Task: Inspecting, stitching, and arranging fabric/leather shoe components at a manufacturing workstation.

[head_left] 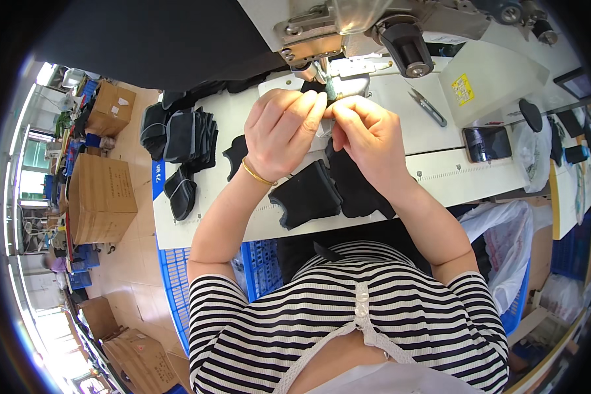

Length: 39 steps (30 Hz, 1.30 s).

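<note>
My left hand (279, 131) and my right hand (369, 139) meet just in front of the needle area of a sewing machine (322, 49). The fingertips of both are pinched close together; what they hold is too small or hidden to make out. A bit of black fabric (314, 86) shows behind the left fingers, under the machine's presser area. Below my hands, cut black fabric pieces (306, 195) lie on the white table (433, 172), one partly under my right wrist. Another black piece (235, 157) sits beside my left wrist.
Tied stacks of dark fabric pieces (190, 136) stand on the table's left. To the right lie thread snips (428, 108) and a phone (487, 144). Blue baskets (175, 279) and a white plastic bag (505, 246) are below the edge. Cardboard boxes (105, 197) line the left floor.
</note>
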Each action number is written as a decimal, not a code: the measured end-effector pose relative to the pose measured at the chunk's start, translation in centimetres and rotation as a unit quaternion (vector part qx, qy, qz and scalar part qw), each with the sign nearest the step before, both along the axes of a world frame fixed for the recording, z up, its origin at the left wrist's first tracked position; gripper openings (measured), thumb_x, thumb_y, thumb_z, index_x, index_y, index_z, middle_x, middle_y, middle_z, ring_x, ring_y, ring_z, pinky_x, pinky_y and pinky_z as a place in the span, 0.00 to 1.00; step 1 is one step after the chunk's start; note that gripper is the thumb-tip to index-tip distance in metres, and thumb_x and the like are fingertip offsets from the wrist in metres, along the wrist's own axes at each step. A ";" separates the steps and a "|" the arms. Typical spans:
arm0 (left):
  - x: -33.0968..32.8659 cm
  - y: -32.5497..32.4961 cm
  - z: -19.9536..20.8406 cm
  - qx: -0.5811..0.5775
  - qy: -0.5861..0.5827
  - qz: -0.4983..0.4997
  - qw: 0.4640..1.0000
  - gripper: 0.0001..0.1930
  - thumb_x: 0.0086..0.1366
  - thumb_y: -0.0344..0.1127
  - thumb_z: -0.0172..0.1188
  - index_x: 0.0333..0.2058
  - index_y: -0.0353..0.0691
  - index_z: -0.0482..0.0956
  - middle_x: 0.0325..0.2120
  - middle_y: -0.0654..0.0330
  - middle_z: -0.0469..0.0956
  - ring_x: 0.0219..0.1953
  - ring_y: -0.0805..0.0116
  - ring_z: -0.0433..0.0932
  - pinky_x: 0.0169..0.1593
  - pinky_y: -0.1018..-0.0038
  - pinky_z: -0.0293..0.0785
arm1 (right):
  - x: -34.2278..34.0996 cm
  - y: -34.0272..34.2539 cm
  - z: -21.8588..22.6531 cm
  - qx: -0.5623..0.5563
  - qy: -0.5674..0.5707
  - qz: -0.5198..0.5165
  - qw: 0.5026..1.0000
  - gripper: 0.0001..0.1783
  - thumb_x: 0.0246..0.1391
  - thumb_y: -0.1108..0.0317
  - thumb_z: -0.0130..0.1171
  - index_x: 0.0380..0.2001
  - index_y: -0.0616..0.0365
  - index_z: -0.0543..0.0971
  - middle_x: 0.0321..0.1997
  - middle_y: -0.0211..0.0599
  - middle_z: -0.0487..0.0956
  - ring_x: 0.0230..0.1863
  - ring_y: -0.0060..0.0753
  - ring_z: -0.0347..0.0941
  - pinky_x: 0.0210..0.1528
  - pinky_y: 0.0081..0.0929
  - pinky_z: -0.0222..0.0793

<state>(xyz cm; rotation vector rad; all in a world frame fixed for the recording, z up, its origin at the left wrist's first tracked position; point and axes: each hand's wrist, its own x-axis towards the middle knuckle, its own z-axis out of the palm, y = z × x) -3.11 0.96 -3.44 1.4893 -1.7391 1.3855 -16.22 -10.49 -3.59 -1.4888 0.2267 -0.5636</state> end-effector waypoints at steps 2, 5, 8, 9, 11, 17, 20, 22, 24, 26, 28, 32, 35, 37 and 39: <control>0.3 -0.1 0.0 0.000 0.001 -0.002 1.000 0.18 0.38 0.28 0.62 0.33 0.33 0.84 0.33 0.59 0.79 0.36 0.63 0.77 0.38 0.69 0.76 | -0.2 -0.2 -0.4 -0.003 0.002 0.002 1.000 0.11 0.62 0.68 0.52 0.30 0.61 0.80 0.16 0.27 0.75 0.19 0.12 0.66 0.22 0.17 0.59; 0.8 -0.4 0.1 -0.005 0.001 -0.006 1.000 0.17 0.38 0.28 0.62 0.33 0.33 0.84 0.32 0.59 0.79 0.35 0.63 0.77 0.37 0.69 0.76 | -0.5 -0.3 -0.5 -0.007 0.009 0.006 1.000 0.11 0.61 0.68 0.52 0.30 0.61 0.81 0.16 0.26 0.75 0.18 0.12 0.66 0.22 0.17 0.59; 1.4 -0.8 0.0 -0.018 0.003 -0.012 1.000 0.17 0.39 0.28 0.62 0.32 0.33 0.83 0.32 0.59 0.79 0.35 0.64 0.77 0.37 0.69 0.76 | -0.7 -0.3 -0.6 -0.008 0.015 0.009 1.000 0.10 0.62 0.68 0.52 0.30 0.61 0.80 0.16 0.26 0.75 0.18 0.12 0.66 0.22 0.16 0.59; 1.5 -0.9 -0.1 -0.024 0.005 -0.016 1.000 0.16 0.39 0.28 0.63 0.32 0.34 0.83 0.31 0.60 0.79 0.35 0.64 0.77 0.38 0.69 0.77 | -0.7 -0.3 -0.6 -0.007 0.015 0.011 1.000 0.10 0.62 0.68 0.53 0.31 0.61 0.80 0.15 0.26 0.74 0.18 0.11 0.66 0.22 0.16 0.59; 1.5 -1.1 -0.1 -0.030 0.009 -0.009 0.999 0.15 0.39 0.27 0.63 0.32 0.34 0.83 0.31 0.60 0.79 0.35 0.64 0.77 0.38 0.69 0.77 | -0.7 -0.3 -0.6 -0.007 0.011 0.009 1.000 0.10 0.62 0.68 0.53 0.30 0.61 0.80 0.15 0.25 0.74 0.18 0.11 0.66 0.22 0.16 0.59; 1.9 -1.5 -0.2 -0.041 0.021 0.003 0.999 0.14 0.39 0.26 0.64 0.30 0.35 0.83 0.31 0.61 0.79 0.36 0.64 0.78 0.40 0.68 0.77 | -0.7 -0.2 -0.6 -0.012 0.016 0.014 1.000 0.10 0.62 0.68 0.53 0.30 0.61 0.80 0.15 0.25 0.74 0.18 0.10 0.65 0.22 0.15 0.58; 1.9 -1.6 -0.1 -0.039 0.025 0.006 0.999 0.13 0.40 0.26 0.64 0.30 0.35 0.83 0.30 0.61 0.79 0.36 0.64 0.78 0.40 0.67 0.77 | -0.7 -0.2 -0.8 -0.014 0.013 0.016 1.000 0.10 0.62 0.69 0.53 0.30 0.61 0.80 0.15 0.24 0.74 0.19 0.10 0.65 0.21 0.15 0.57; 1.9 -1.7 -0.1 -0.041 0.026 0.007 0.999 0.13 0.40 0.26 0.65 0.30 0.35 0.83 0.30 0.61 0.78 0.36 0.64 0.78 0.40 0.67 0.77 | -0.6 -0.1 -0.8 -0.016 0.012 0.017 1.000 0.10 0.62 0.69 0.53 0.30 0.61 0.80 0.15 0.24 0.73 0.19 0.10 0.65 0.21 0.15 0.57; 1.9 -1.7 -0.1 -0.039 0.029 0.005 0.999 0.12 0.41 0.25 0.65 0.30 0.35 0.82 0.30 0.61 0.78 0.36 0.64 0.78 0.40 0.67 0.77 | -0.6 -0.1 -0.8 -0.014 0.010 0.019 1.000 0.10 0.62 0.69 0.53 0.30 0.61 0.80 0.15 0.24 0.73 0.19 0.10 0.66 0.21 0.15 0.58; 2.0 -1.6 -0.2 -0.044 0.029 0.002 0.999 0.12 0.41 0.25 0.66 0.30 0.35 0.82 0.30 0.61 0.78 0.36 0.64 0.78 0.40 0.68 0.77 | -0.7 0.0 -0.6 -0.016 0.012 0.021 1.000 0.10 0.62 0.69 0.53 0.30 0.62 0.80 0.15 0.24 0.74 0.19 0.10 0.66 0.21 0.15 0.58; 1.9 -1.7 -0.3 -0.050 0.028 -0.002 0.998 0.12 0.41 0.25 0.66 0.30 0.35 0.82 0.30 0.61 0.78 0.36 0.64 0.78 0.40 0.68 0.77 | -0.7 0.1 -0.6 -0.018 0.014 0.021 0.999 0.10 0.62 0.69 0.53 0.30 0.62 0.80 0.16 0.24 0.74 0.19 0.10 0.66 0.22 0.15 0.58; 1.8 -1.7 -0.9 -0.060 0.051 -0.013 0.997 0.15 0.42 0.23 0.65 0.33 0.36 0.81 0.32 0.61 0.78 0.35 0.63 0.77 0.41 0.68 0.75 | -1.0 -0.1 -0.8 -0.011 0.015 0.019 1.000 0.10 0.62 0.69 0.53 0.31 0.62 0.80 0.17 0.25 0.75 0.20 0.10 0.67 0.22 0.14 0.59; 1.3 -1.7 -2.0 -0.068 0.137 0.022 0.988 0.18 0.42 0.23 0.64 0.37 0.37 0.79 0.35 0.60 0.77 0.37 0.60 0.76 0.44 0.65 0.70 | -1.6 -0.8 -1.4 -0.016 0.021 0.003 1.000 0.10 0.63 0.68 0.53 0.32 0.61 0.81 0.18 0.26 0.75 0.20 0.11 0.67 0.23 0.14 0.59; 1.1 -1.7 -2.4 -0.075 0.203 0.061 0.974 0.19 0.42 0.23 0.64 0.38 0.37 0.78 0.36 0.60 0.76 0.38 0.58 0.74 0.45 0.64 0.68 | -2.4 -1.7 -2.2 -0.037 0.036 -0.044 0.998 0.09 0.62 0.68 0.54 0.33 0.61 0.80 0.19 0.27 0.76 0.20 0.12 0.67 0.24 0.16 0.63; 1.3 -1.8 -2.4 -0.042 0.270 0.090 0.958 0.17 0.44 0.22 0.67 0.37 0.35 0.76 0.37 0.55 0.75 0.41 0.53 0.73 0.47 0.62 0.67 | -3.5 -3.2 -4.5 -0.105 0.033 -0.118 0.987 0.07 0.60 0.70 0.57 0.34 0.62 0.80 0.22 0.30 0.77 0.22 0.17 0.69 0.27 0.19 0.66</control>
